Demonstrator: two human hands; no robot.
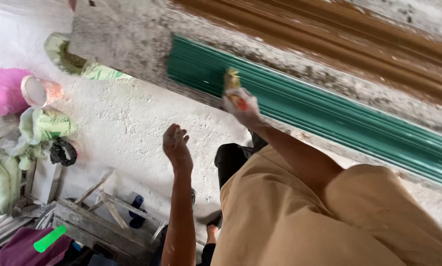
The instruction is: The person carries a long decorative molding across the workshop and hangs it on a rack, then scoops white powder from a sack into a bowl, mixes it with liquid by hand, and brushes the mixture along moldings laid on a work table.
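Here your right hand [241, 104] is wrapped around a small brush [232, 81], fingers closed on its handle, the yellowish bristle end pressed against the green moulding [329, 116]. That moulding is a long ribbed strip, glossy with green colour, running aslant across the view from the upper middle down to the right edge. It lies on a rough, grey, speckled board [122, 39] whose surface looks stained and gritty. Beyond it runs a second ribbed strip in brown [329, 44], matte and streaked, parallel to the green one.

Your left hand [175, 144] hangs free in the air below the board, fingers loosely curled and holding nothing, well apart from the brush. Your tan trouser leg [300, 216] fills the lower right.

Below is a pale, coarse concrete floor [122, 123], dusted white. On it, at the left, sit a pink sack [4, 91], a whitish bucket [39, 91] tipped on its side, crumpled green-and-white bags [46, 125] and a black plastic bag [63, 151]. A worn grey wooden pallet [98, 226] lies at the lower left, with a purple cloth [19, 249] beside it and a blue sandal [136, 207] near its edge.
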